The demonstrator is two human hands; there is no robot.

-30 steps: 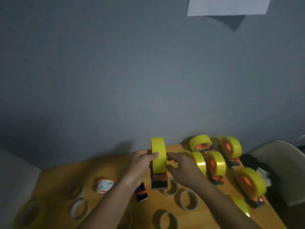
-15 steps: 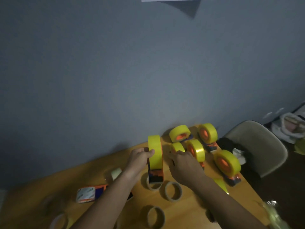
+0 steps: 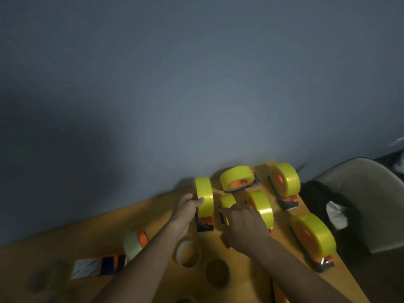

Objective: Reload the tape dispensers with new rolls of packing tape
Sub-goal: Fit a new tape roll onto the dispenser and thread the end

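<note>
A tape dispenser (image 3: 205, 225) stands upright on the wooden table (image 3: 87, 246) near the wall, with a new yellow roll (image 3: 204, 199) mounted on it. My left hand (image 3: 187, 208) grips that roll from the left, thumb on its rim. My right hand (image 3: 242, 226) lies just to the right, back up, its fingertips over a second, smaller yellow roll (image 3: 227, 200). Its palm side is hidden, so any grip there cannot be made out.
Several loaded yellow dispensers (image 3: 284, 179) stand to the right up to the table's edge. Empty cardboard cores (image 3: 188, 253) lie under my forearms. A dispenser with a pale roll (image 3: 135, 242) lies at the left. A chair (image 3: 367, 193) with dark cloth stands on the right.
My right hand has left the held roll and shifted right onto the neighbouring yellow roll. My left hand keeps its grip. The view has swung.
</note>
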